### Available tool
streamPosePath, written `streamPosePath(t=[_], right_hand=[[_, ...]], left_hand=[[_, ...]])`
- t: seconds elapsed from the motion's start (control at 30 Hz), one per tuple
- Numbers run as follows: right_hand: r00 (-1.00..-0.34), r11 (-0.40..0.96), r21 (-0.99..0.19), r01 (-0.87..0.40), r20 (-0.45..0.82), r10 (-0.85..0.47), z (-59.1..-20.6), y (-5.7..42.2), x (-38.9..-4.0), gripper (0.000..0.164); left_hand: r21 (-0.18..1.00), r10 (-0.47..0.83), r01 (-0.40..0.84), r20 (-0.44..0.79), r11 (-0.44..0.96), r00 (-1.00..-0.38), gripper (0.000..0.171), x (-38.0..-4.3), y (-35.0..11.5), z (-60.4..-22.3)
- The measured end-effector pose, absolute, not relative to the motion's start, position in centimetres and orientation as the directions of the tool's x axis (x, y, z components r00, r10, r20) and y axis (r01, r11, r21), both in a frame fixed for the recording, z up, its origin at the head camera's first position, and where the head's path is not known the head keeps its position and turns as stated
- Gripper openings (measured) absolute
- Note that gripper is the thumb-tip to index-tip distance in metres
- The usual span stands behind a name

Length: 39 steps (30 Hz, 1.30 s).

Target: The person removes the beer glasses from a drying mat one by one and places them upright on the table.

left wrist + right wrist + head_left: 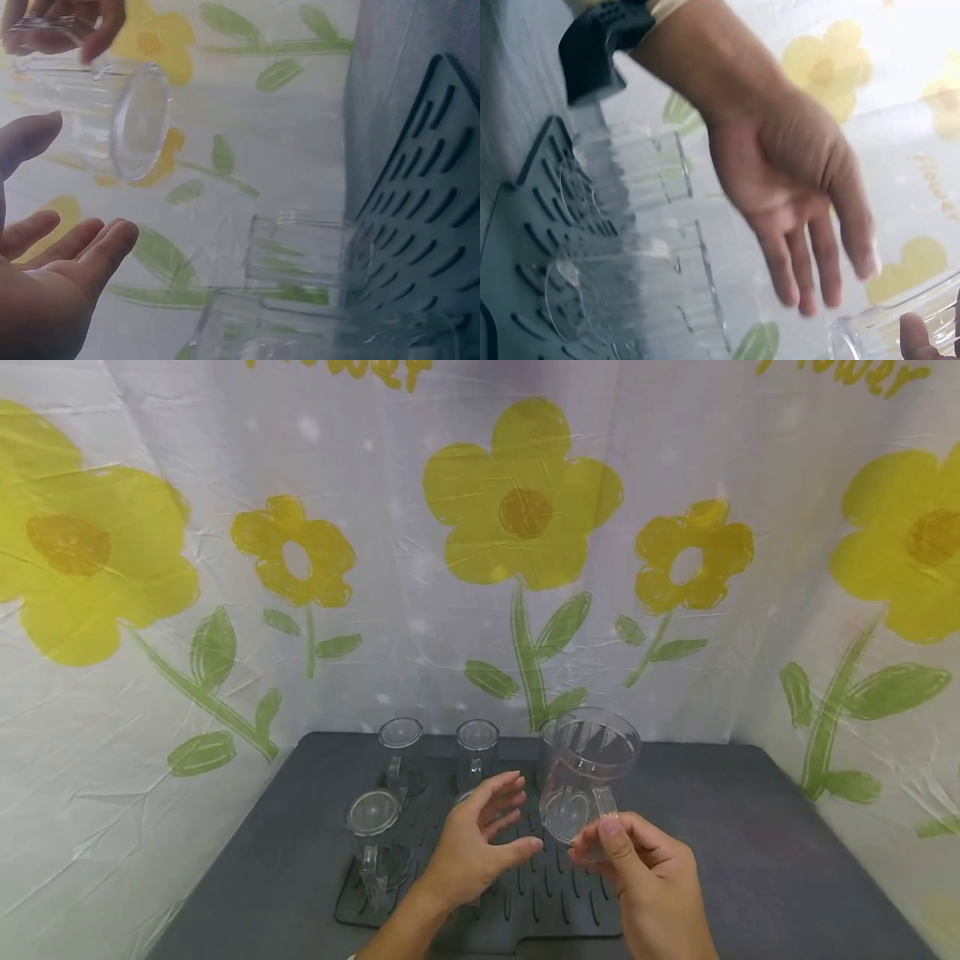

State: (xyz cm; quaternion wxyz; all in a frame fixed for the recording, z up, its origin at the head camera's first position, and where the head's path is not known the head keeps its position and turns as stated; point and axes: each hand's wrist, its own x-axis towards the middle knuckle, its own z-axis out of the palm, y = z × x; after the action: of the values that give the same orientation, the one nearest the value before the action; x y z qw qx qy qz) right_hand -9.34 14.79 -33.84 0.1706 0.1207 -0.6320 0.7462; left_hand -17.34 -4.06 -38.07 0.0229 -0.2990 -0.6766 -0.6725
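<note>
- While the right hand (654, 877) pinches a clear mug (588, 777) by its handle (604, 802), the left hand (476, 843), fingers extended, hovers just left.
- Dark mat (558, 920) bears further mugs (372, 817).

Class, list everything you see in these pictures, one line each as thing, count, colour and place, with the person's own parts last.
Held mug: 1, clear, raised above the mat
Other mugs: at least 4, clear, on the mat; one more seems partly hidden behind the left hand
Ridged mat: 1, dark grey, on the table
Table: 1, dark grey, beneath the mat
Backdrop: white, around the table
Printed flowers: 5 in the head view, yellow with green stems, on the backdrop
Lettering: yellow, top of the backdrop
Wrist device: 1, black, left wrist
Left hand: 1, bare, beside the held mug
Right hand: 1, bare, gripping its handle
</note>
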Motion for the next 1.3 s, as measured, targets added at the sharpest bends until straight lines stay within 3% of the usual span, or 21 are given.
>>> streamPosePath(t=[0.33,0.67,0.93,1.3], right_hand=[[-0.829,-0.239,-0.798,-0.554,0.557,0.061,-34.1,16.7,-10.9,0.022],[-0.836,-0.208,-0.81,-0.548,0.524,0.162,-34.1,18.6,-12.4,0.021],[-0.834,-0.118,-0.837,-0.535,0.501,0.23,-34.4,20.3,-13.8,0.026],[-0.823,-0.142,-0.825,-0.548,0.5,0.269,-35.7,22.0,-15.8,0.031]], left_hand=[[0.866,0.323,0.495,0.49,-0.071,-0.81,0.071,-16.3,-6.6,-36.2],[0.731,0.242,0.681,0.671,-0.054,-0.701,0.074,-14.8,-11.1,-34.5],[0.736,0.162,0.677,0.669,-0.003,-0.726,0.078,-14.5,-15.1,-34.9],[0.732,0.11,0.68,0.679,-0.032,-0.726,0.087,-14.4,-18.9,-37.5]])
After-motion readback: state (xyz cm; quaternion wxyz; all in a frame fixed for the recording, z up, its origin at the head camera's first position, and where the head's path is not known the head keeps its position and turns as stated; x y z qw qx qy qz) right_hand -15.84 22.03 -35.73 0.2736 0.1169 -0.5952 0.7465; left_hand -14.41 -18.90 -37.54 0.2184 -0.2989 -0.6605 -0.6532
